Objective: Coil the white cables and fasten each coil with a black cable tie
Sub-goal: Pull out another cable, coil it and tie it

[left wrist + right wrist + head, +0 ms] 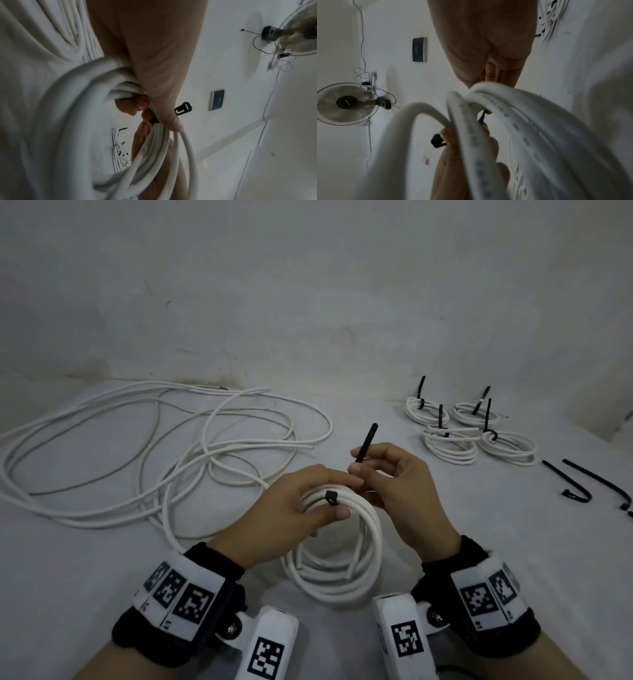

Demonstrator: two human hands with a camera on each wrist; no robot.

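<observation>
gripping the coil (337, 546), left hand (291, 517); right hand (394, 487) pinching its black tie (364, 445).

Left hand (294, 508): fingers curled over, thumb pressed beneath, gripping. Right hand (397, 487): raised just beside it, thumb and forefinger pinched, remaining fingers loosely bent. Both forearms reach forward, wrists banded, hands nearly touching
</observation>
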